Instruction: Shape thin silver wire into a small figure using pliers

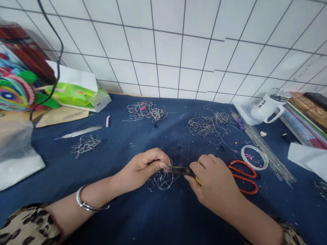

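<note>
My left hand [144, 169] is closed in a pinch on a thin piece of wire, just above a small tangle of bent wire [162, 179] on the dark blue cloth [154, 221]. My right hand [215, 181] grips small pliers [181, 171] with yellow handles; their dark jaws point left and meet the wire at my left fingertips. A metal bangle [87, 204] sits on my left wrist.
Orange-handled scissors [243, 176] and a tape roll [255, 156] lie right of my right hand. Wire piles [145, 111] [209, 125] lie farther back, straight wires [267, 151] at right. A white mug [267, 105], books [317, 118], a plastic bag [1, 153] and colourful items [5, 84] line the edges.
</note>
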The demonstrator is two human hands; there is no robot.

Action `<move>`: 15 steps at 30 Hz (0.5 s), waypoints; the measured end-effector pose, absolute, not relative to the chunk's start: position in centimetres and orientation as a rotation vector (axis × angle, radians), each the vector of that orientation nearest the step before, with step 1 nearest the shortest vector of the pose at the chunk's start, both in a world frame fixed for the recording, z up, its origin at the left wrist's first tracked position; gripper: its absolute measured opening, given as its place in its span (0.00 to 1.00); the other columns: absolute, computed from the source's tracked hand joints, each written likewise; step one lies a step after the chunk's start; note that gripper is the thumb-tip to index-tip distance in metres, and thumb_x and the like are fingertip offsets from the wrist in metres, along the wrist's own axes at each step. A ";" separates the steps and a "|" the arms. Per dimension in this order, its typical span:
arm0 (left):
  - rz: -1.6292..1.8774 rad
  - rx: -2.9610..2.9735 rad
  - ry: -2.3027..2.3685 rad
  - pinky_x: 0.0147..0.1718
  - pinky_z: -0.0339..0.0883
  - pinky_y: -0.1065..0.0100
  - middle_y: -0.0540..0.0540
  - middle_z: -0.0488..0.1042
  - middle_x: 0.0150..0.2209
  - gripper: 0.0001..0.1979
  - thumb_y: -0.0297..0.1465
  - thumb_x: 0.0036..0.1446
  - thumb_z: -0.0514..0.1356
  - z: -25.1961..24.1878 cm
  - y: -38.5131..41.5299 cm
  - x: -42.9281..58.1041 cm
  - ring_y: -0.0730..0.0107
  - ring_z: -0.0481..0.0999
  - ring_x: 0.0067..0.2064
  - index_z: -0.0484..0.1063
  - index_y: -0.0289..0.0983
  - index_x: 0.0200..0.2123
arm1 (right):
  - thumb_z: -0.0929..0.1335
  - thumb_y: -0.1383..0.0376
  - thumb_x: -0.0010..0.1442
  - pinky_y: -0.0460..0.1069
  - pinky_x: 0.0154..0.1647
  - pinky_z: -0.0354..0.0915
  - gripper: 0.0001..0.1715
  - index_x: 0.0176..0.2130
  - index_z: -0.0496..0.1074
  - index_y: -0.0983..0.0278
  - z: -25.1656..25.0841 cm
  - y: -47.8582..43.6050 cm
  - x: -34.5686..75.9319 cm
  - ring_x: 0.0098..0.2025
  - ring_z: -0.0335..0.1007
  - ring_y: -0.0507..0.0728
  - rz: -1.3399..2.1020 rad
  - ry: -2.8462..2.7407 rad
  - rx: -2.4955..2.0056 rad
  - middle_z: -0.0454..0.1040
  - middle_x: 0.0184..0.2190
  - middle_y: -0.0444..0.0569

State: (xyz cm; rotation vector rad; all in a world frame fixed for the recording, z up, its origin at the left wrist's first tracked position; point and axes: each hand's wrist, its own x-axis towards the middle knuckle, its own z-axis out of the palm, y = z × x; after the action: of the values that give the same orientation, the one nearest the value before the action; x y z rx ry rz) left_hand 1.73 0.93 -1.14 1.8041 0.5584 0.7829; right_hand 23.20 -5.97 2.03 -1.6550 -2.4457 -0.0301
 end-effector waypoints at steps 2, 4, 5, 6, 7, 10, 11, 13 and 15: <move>0.823 1.742 0.559 0.38 0.64 0.67 0.45 0.71 0.33 0.04 0.26 0.60 0.52 -1.2 1.0 1.7 0.69 0.71 0.37 0.66 0.34 0.34 | 0.61 0.61 0.59 0.51 0.35 0.53 0.10 0.30 0.66 0.63 2.1 -5.8 23.5 0.34 0.57 0.56 0.039 -2.391 -1.670 0.63 0.30 0.49; 0.857 1.670 0.566 0.39 0.63 0.67 0.46 0.71 0.34 0.04 0.26 0.60 0.53 -1.2 1.0 1.7 0.69 0.71 0.37 0.65 0.34 0.34 | 0.61 0.61 0.59 0.50 0.35 0.54 0.09 0.31 0.66 0.63 2.2 -5.8 23.7 0.34 0.58 0.55 0.195 -2.313 -1.672 0.64 0.30 0.48; 0.868 1.635 0.573 0.40 0.63 0.67 0.46 0.71 0.34 0.03 0.26 0.60 0.53 -1.3 1.0 1.8 0.69 0.71 0.38 0.65 0.34 0.34 | 0.61 0.60 0.59 0.49 0.35 0.55 0.09 0.32 0.66 0.63 2.2 -5.8 23.8 0.34 0.59 0.54 0.300 -2.268 -1.665 0.64 0.30 0.47; 0.878 1.602 0.581 0.40 0.63 0.67 0.46 0.71 0.34 0.03 0.26 0.60 0.53 -1.3 0.9 1.8 0.69 0.71 0.38 0.65 0.35 0.34 | 0.62 0.60 0.59 0.48 0.34 0.55 0.10 0.32 0.66 0.63 2.2 -5.8 23.8 0.33 0.59 0.53 0.407 -2.220 -1.658 0.64 0.30 0.46; 0.885 1.573 0.587 0.41 0.62 0.67 0.46 0.71 0.34 0.03 0.26 0.60 0.53 -1.3 0.9 1.8 0.69 0.71 0.39 0.65 0.35 0.34 | 0.62 0.59 0.59 0.48 0.33 0.55 0.10 0.31 0.66 0.63 2.2 -5.8 23.7 0.33 0.59 0.53 0.510 -2.173 -1.647 0.64 0.29 0.45; 0.905 1.493 0.599 0.41 0.62 0.67 0.47 0.71 0.35 0.03 0.26 0.60 0.54 -1.5 0.7 1.9 0.69 0.70 0.39 0.66 0.35 0.33 | 0.64 0.56 0.57 0.47 0.32 0.56 0.12 0.30 0.65 0.63 2.0 -5.8 23.2 0.31 0.60 0.51 0.738 -2.050 -1.597 0.63 0.28 0.43; 0.909 1.470 0.603 0.41 0.62 0.68 0.47 0.71 0.36 0.03 0.26 0.60 0.54 -1.6 0.6 2.0 0.70 0.70 0.39 0.66 0.35 0.33 | 0.65 0.56 0.56 0.46 0.32 0.56 0.13 0.30 0.65 0.63 1.9 -5.9 23.0 0.31 0.60 0.51 0.788 -2.005 -1.580 0.63 0.28 0.43; 0.908 1.428 0.611 0.41 0.62 0.68 0.47 0.71 0.36 0.02 0.26 0.59 0.54 -1.8 0.4 2.2 0.70 0.70 0.40 0.66 0.36 0.33 | 0.67 0.56 0.54 0.46 0.32 0.57 0.13 0.31 0.66 0.63 1.7 -5.9 22.6 0.31 0.61 0.51 0.869 -1.916 -1.558 0.64 0.28 0.43; 0.902 1.391 0.606 0.41 0.62 0.68 0.47 0.72 0.36 0.02 0.27 0.59 0.55 -1.9 0.2 2.4 0.69 0.70 0.39 0.66 0.36 0.33 | 0.68 0.57 0.52 0.46 0.33 0.58 0.12 0.33 0.67 0.63 1.6 -6.0 22.3 0.31 0.62 0.51 0.948 -1.842 -1.553 0.65 0.29 0.43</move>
State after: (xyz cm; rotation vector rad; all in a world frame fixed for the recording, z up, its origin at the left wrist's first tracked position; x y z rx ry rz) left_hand 2.40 0.17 -1.89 1.3910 0.6057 0.9019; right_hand 22.31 -6.00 1.58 -1.5533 -1.8418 0.9477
